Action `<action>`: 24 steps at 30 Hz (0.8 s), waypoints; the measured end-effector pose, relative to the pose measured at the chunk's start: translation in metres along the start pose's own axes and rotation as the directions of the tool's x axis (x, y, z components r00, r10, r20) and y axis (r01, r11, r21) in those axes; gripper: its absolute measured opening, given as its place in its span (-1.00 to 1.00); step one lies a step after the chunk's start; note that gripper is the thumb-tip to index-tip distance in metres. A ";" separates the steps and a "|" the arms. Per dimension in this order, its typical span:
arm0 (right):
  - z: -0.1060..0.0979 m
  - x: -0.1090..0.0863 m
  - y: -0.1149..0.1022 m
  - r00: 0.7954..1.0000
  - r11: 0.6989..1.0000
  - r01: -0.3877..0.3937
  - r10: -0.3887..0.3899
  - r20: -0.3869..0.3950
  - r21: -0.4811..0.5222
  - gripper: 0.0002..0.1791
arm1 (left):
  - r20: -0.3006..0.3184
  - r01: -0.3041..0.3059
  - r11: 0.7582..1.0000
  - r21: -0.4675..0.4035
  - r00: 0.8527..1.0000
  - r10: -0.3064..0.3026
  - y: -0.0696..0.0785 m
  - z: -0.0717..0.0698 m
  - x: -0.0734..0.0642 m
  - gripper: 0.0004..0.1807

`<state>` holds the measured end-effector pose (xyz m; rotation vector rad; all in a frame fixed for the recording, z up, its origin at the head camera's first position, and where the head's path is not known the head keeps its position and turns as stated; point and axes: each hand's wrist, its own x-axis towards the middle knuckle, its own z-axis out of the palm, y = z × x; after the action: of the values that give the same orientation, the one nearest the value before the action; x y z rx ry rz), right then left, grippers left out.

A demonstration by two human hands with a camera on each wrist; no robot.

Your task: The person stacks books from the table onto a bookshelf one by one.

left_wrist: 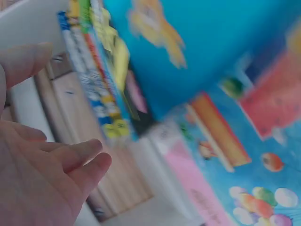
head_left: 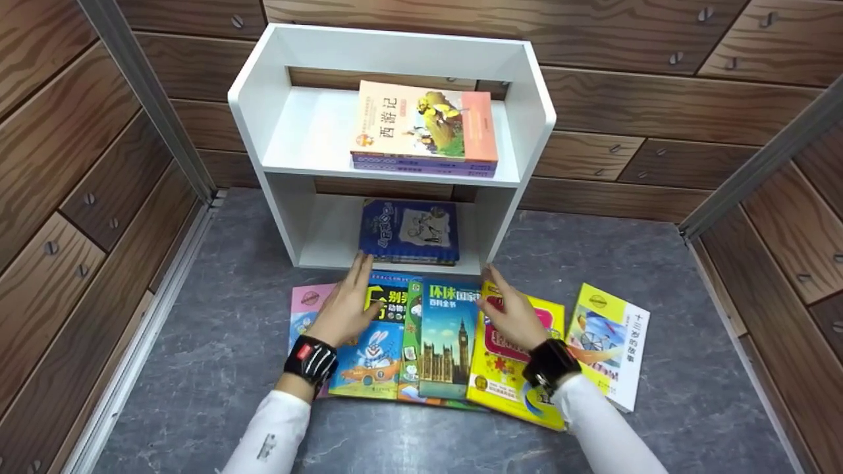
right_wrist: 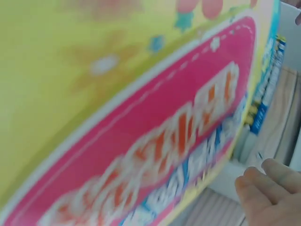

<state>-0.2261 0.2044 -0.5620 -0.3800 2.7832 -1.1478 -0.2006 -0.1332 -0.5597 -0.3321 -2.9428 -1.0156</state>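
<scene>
My left hand (head_left: 342, 306) is held over the left of a row of books, fingers extended toward the shelf's lower front edge. Beneath it lie a pink-edged book (head_left: 308, 299) and a rabbit-covered book (head_left: 370, 359). My right hand (head_left: 517, 319), fingers also straight, hovers above a yellow book with a pink panel (head_left: 490, 392). Between the hands lies a book with a clock tower (head_left: 451, 355), overlapping a green-edged one (head_left: 411, 349). Just beyond the fingertips, a stack topped by a dark blue book (head_left: 409, 230) rests on the lower shelf. Neither hand holds anything.
A white two-tier bookshelf (head_left: 280, 125) stands at the back, with an orange-covered book (head_left: 421, 122) topping a stack on its upper tier. At the right, a yellow-and-white book (head_left: 609, 352) lies on the grey floor (head_left: 197, 368). Wood-patterned walls (head_left: 625, 99) surround the area.
</scene>
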 end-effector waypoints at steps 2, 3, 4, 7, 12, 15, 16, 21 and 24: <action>-0.009 -0.010 0.006 1.000 1.000 -0.013 0.013 -0.029 0.002 -0.12 | -0.015 -0.046 0.999 0.021 0.999 0.046 0.009 0.001 -0.010 0.02; -0.014 -0.015 0.009 0.998 1.000 -0.024 0.024 -0.054 0.004 -0.13 | -0.026 -0.074 0.997 0.032 0.997 0.074 0.013 0.002 -0.015 0.01; -0.019 -0.020 0.013 0.997 0.999 -0.031 0.031 -0.074 0.009 -0.14 | -0.035 -0.100 0.994 0.040 0.994 0.101 0.017 0.003 -0.020 -0.01; -0.035 -0.034 0.025 0.986 0.998 -0.065 0.067 -0.153 0.018 -0.20 | -0.063 -0.168 0.983 0.074 0.983 0.173 0.028 0.011 -0.035 -0.08; -0.061 -0.058 0.048 0.931 0.981 -0.194 0.177 -0.321 -0.023 -0.27 | -0.108 -0.228 0.964 0.140 0.964 0.243 0.046 0.024 -0.057 -0.19; -0.074 -0.074 0.064 0.886 0.948 -0.305 0.248 -0.392 -0.088 -0.24 | -0.140 -0.254 0.948 0.193 0.949 0.283 0.053 0.031 -0.068 -0.25; -0.078 -0.080 0.070 0.872 0.933 -0.345 0.278 -0.404 -0.103 -0.22 | -0.146 -0.261 0.943 0.209 0.945 0.294 0.055 0.034 -0.071 -0.26; -0.088 -0.108 0.096 0.791 0.805 -0.571 0.487 -0.370 -0.161 -0.02 | -0.117 -0.278 0.937 0.213 0.945 0.307 0.067 0.048 -0.086 -0.30; -0.087 -0.118 0.107 0.749 0.740 -0.650 0.585 -0.310 -0.173 0.15 | -0.084 -0.279 0.936 0.214 0.950 0.302 0.072 0.056 -0.093 -0.29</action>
<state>-0.1498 0.3684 -0.5754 0.6919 2.8838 -0.6746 -0.0917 -0.0621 -0.5679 -0.6546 -2.7494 -0.6724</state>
